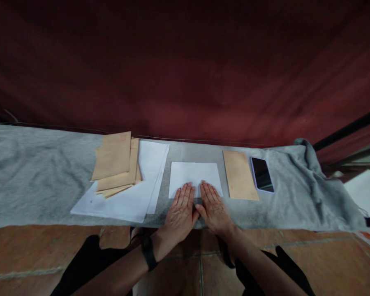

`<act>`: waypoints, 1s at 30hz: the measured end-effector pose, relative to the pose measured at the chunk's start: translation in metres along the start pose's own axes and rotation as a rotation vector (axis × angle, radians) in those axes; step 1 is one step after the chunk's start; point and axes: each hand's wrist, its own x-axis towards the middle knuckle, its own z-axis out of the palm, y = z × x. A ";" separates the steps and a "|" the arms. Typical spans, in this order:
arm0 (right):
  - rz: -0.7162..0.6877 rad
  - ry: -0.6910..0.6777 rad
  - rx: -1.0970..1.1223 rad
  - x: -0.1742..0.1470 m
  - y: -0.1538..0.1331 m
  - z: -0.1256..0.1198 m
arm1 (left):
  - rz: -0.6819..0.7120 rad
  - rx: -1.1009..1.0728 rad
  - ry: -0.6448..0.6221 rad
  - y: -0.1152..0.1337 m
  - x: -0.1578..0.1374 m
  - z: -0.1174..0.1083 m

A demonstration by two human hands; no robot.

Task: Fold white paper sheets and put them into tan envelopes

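Note:
A white sheet of paper point(195, 172), seemingly folded, lies in front of me on the grey cloth. My left hand point(181, 209) rests flat on its near left part, fingers stretched out. Beside it, my right hand point(215, 209) presses flat on the near right part, with the two thumbs close together. Neither hand grips anything. To the right of the paper is a single brown envelope point(240, 174). On the left, a loose pile of brown envelopes point(114, 158) sits on top of several larger white sheets point(123, 205).
A phone point(262, 174) with a pale purple edge lies right of the single envelope. The grey cloth point(43, 176) covers a long narrow surface and is bunched at its right end. Behind it hangs a dark red curtain point(185, 82). Tiled floor point(24, 250) shows below.

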 end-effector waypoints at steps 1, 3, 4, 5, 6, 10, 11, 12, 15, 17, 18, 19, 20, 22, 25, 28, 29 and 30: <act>0.007 0.003 -0.005 -0.001 0.000 0.000 | -0.005 0.005 0.005 0.000 0.000 0.000; 0.019 0.003 -0.018 -0.003 0.001 0.001 | -0.008 0.008 0.011 -0.001 0.000 -0.002; 0.026 0.005 -0.026 -0.004 0.002 0.001 | -0.011 0.007 0.012 -0.002 -0.001 -0.002; 0.035 0.008 -0.036 -0.005 0.002 0.002 | -0.017 0.005 0.014 -0.002 -0.001 -0.003; 0.047 0.014 -0.045 -0.005 0.003 0.002 | -0.027 0.002 0.016 -0.003 -0.001 -0.004; 0.100 0.060 -0.078 -0.009 0.005 0.006 | -0.086 -0.003 0.028 -0.005 -0.003 -0.003; 0.109 0.070 -0.087 -0.010 0.006 0.007 | -0.100 0.000 0.031 -0.006 -0.004 -0.002; 0.114 0.077 -0.095 -0.011 0.006 0.007 | -0.114 0.003 0.031 -0.007 -0.004 -0.001; 0.132 0.096 -0.124 -0.012 0.006 0.008 | -0.141 0.012 0.030 -0.010 -0.006 0.000; 0.151 0.107 -0.153 -0.013 0.006 0.007 | -0.141 0.022 0.031 -0.011 -0.007 0.000; 0.161 0.110 -0.170 -0.014 0.006 0.006 | -0.141 0.031 0.034 -0.012 -0.007 0.000; 0.170 0.111 -0.186 -0.014 0.005 0.005 | -0.142 0.044 0.037 -0.013 -0.007 -0.001; 0.176 0.109 -0.199 -0.015 0.005 0.004 | -0.146 0.056 0.038 -0.014 -0.006 -0.001; 0.185 0.105 -0.223 -0.016 0.005 0.003 | -0.158 0.079 0.044 -0.016 -0.006 0.000; 0.193 0.108 -0.249 -0.018 0.005 0.002 | -0.174 0.096 0.061 -0.021 -0.006 0.000; 0.200 0.123 -0.264 -0.020 0.006 0.002 | -0.178 0.096 0.069 -0.025 -0.006 0.001; 0.200 0.128 -0.266 -0.020 0.006 0.002 | -0.177 0.095 0.069 -0.026 -0.006 0.000; 0.200 0.132 -0.265 -0.020 0.006 0.002 | -0.177 0.094 0.071 -0.026 -0.006 0.000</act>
